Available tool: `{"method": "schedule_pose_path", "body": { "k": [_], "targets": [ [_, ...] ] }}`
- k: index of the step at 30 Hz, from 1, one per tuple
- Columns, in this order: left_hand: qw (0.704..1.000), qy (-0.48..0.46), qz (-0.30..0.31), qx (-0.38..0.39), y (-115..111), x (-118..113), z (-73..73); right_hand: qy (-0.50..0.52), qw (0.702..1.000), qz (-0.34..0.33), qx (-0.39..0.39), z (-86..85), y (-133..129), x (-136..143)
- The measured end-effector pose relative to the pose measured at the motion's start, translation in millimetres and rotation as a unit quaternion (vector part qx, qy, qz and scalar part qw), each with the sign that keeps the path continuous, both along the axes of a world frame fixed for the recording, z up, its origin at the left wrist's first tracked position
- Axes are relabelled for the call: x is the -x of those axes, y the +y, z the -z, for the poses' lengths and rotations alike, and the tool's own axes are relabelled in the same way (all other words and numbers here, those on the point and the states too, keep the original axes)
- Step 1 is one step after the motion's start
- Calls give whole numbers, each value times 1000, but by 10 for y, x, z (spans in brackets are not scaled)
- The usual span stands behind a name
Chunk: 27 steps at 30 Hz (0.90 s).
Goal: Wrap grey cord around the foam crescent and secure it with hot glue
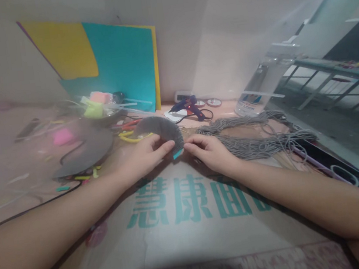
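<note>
A curved dark grey piece (162, 128) with a ribbed outer edge and a small teal tip is held above the printed sheet (181, 244). My left hand (151, 156) pinches it between thumb and fingers near the teal end. Close beside that edge, my right hand (210, 150) has its thumb and fingertips pressed together; what they hold is too small to make out. Looped grey yarn (254, 151) lies just beyond and right of my right hand.
Behind are a glue gun (189, 106), a clear bottle (253, 89) and coloured sheets (122, 62) against the wall. Yellow-handled scissors (130, 137), a flat grey piece (89, 151) and scraps lie left. A dark phone-like object (336, 167) sits at right.
</note>
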<state>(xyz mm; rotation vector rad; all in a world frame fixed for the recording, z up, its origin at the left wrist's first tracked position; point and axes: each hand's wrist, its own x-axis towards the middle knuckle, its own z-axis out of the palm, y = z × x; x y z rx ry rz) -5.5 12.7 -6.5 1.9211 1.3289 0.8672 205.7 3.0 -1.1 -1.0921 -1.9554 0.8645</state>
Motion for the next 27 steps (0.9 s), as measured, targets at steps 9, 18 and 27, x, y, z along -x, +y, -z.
{"method": "schedule_pose_path", "body": {
  "k": [9, 18, 27],
  "targets": [
    [1000, -10, -23, 5, 6, 1, 3, 91, 993, 54, -54, 86, 66, -18],
    [999, -22, -34, 10, -17, -47, -39, 15, 988, 53, -147, 98, 38, -32],
    [999, -23, -29, -7, -17, -43, -49, 59, 997, 39, -45, 38, 1, -12]
  ]
}}
